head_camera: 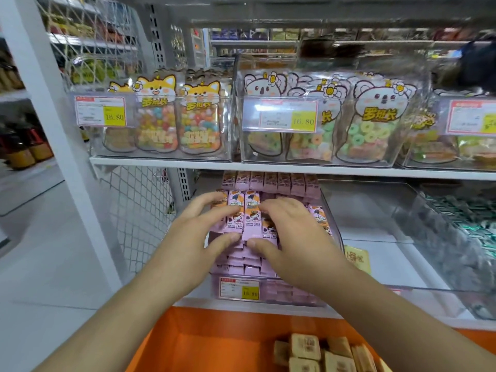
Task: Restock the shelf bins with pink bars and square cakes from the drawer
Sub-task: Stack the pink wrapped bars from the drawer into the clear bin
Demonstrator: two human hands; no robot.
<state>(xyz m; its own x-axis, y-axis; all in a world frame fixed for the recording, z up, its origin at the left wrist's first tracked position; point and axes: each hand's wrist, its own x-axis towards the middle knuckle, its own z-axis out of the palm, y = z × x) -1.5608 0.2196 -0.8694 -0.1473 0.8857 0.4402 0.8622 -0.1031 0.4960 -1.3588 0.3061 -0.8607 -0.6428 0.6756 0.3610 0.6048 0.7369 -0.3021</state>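
Head view: near, square cakes (306, 347) wait in the orange drawer (204, 342); farther, left hand (204, 224) and right hand (292, 232) pinch pink bars (249, 213) over the heaped bin (336, 229), whose loose stack could slide forward

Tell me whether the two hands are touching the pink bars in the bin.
Touching. The head view shows the left hand and right hand gripping a bunch of pink bars between fingers and thumbs.

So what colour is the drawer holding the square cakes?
Orange: the drawer under the square cakes shows best in the head view.
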